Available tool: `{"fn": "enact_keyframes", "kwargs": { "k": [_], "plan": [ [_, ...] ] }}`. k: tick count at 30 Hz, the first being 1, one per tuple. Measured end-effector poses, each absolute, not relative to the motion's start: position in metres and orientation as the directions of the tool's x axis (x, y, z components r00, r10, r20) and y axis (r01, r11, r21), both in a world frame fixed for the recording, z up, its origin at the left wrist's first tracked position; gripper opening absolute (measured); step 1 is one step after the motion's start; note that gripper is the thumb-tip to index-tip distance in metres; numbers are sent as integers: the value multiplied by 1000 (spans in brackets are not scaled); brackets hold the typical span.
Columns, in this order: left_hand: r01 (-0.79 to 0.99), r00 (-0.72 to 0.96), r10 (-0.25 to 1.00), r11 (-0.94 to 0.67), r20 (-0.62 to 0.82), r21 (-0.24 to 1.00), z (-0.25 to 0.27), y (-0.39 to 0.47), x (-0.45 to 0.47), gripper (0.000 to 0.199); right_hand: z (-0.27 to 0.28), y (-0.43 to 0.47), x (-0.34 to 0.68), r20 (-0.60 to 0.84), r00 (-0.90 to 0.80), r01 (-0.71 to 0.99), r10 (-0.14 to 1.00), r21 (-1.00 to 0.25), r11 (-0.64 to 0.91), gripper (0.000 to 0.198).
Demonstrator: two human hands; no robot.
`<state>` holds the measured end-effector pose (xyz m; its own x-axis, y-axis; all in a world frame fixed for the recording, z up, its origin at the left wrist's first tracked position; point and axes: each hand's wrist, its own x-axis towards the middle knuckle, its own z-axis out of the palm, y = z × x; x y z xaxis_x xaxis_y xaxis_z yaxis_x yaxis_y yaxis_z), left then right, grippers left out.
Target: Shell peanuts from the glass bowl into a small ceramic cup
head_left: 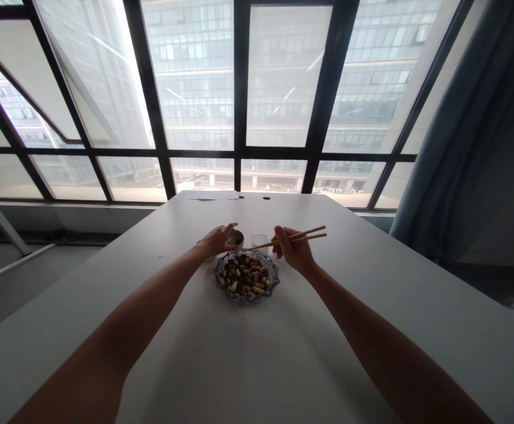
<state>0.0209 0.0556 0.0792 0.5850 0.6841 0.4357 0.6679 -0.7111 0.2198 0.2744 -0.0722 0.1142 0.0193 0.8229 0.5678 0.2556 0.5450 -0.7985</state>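
Note:
My right hand [292, 248] is closed around a pair of wooden chopsticks [312, 233]. Their tips point left, over the far rim of the bowl and close to a small round cup [236, 238]. My left hand [218, 239] grips this cup from its left side, thumb and fingers curved around it. In front of both hands, a scalloped clear glass bowl [277, 281] holds a mix of peanuts in shells and dark nuts or seeds [245, 274]. Behind the bowl, between my hands, stands a clear cup [259, 239]. Parts of other small containers show beside each hand, mostly hidden.
The white table [239, 365] stretches to the windows. White papers [210, 195] lie at its far edge, near two dark round holes. A blue-grey curtain [442, 135] hangs at the right. At the left stands a white metal frame [3, 221].

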Motion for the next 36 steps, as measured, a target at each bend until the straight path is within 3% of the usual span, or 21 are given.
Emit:
{"fn": "enact_keyframes", "kwargs": {
  "k": [7, 14, 17, 21, 26, 31, 36],
  "plan": [
    [799, 424, 845, -518, 324, 304, 79, 57, 18, 78, 124, -74, 278, 523, -100, 319, 847, -789, 525, 60],
    [829, 420, 851, -501, 316, 248, 85, 47, 14, 76, 122, -79, 274, 590, -306, 440, 747, -608, 661, 52],
    [838, 409, 829, -507, 381, 203, 84, 39, 2, 65, 120, -78, 274, 574, -328, 438, 751, -611, 659, 47],
    [848, 349, 793, -494, 499, 193, 74, 23, -20, 56, 117, -76, 273, 545, -311, 420, 778, -656, 627, 46],
    [830, 199, 775, -459, 600, 317, 49, 2, -41, 60, 115, -75, 273, 507, -230, 362, 830, -747, 557, 52],
    [763, 62, 839, -389, 540, 517, 28, 2, -43, 77, 118, -75, 273, 530, -53, 265, 846, -810, 524, 53],
    [732, 82, 875, -378, 478, 567, 25, 5, -40, 88, 117, -62, 259, 632, 76, 320, 771, -748, 582, 51]
  ]
}}
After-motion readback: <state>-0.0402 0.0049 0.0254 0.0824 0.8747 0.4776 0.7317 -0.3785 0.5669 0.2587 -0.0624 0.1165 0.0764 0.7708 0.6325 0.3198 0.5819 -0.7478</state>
